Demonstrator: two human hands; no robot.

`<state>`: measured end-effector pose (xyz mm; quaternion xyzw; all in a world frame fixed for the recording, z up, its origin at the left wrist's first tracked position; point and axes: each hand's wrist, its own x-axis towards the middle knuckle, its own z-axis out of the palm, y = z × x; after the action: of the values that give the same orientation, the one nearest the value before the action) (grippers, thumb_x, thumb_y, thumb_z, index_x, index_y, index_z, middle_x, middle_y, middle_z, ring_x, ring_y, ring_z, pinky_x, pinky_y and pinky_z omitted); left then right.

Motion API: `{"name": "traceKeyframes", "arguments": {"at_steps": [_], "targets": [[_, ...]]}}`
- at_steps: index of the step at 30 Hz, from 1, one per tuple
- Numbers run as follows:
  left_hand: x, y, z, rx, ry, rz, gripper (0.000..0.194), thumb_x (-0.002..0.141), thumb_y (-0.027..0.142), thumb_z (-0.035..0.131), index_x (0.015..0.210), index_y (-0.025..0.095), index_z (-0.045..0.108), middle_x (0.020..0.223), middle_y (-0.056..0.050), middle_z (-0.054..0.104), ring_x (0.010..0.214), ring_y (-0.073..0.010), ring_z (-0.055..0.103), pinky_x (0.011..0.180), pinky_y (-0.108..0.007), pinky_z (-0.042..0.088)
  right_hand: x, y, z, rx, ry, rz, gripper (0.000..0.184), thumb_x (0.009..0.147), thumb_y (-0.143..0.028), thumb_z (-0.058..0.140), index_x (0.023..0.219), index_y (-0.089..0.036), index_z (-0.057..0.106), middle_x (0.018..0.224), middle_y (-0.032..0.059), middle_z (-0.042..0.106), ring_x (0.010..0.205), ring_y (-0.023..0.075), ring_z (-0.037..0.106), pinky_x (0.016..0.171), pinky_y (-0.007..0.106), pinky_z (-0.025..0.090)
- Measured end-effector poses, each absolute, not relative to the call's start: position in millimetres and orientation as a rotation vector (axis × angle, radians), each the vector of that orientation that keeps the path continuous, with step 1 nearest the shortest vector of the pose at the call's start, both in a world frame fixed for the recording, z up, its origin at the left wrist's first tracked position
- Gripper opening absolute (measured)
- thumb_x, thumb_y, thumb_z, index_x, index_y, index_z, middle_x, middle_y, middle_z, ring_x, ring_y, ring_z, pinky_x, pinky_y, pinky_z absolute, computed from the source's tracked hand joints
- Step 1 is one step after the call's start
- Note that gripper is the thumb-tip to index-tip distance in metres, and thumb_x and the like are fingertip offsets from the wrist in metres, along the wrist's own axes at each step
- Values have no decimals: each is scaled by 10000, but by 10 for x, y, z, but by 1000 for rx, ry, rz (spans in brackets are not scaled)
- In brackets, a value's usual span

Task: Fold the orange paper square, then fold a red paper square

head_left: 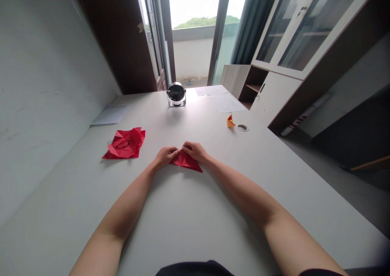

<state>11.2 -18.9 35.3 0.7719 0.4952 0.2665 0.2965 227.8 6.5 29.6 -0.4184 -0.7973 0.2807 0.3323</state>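
Note:
A folded piece of red paper (185, 161) lies on the white table (179, 215) between my two hands, one pointed corner reaching toward the lower right. My left hand (166, 155) grips its upper left side, with thumb and fingers pressed together. Close beside it, my right hand (194, 150) pinches the top edge of the same paper. The fingertips of both hands nearly meet there, and they hide part of the upper fold.
To the left lies crumpled red paper (134, 140) with a dark loop (122, 144) on it. A small round fan-like device (176, 94) stands at the back. On the right are an orange folded paper (230, 121), a tape roll (243, 127) and white sheets (227, 104).

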Motion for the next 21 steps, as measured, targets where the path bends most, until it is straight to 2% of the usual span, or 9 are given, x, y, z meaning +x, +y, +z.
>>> {"name": "traceKeyframes", "arguments": {"at_steps": [21], "targets": [[128, -198, 365, 2031, 1340, 708, 416, 881, 507, 493, 865, 169, 734, 718, 6, 641, 665, -133, 501, 622, -224, 378, 2273, 59, 301, -1090, -2103, 709, 143, 882, -278, 569, 865, -201, 688, 760, -11, 677, 662, 115, 532, 641, 228, 365]]}}
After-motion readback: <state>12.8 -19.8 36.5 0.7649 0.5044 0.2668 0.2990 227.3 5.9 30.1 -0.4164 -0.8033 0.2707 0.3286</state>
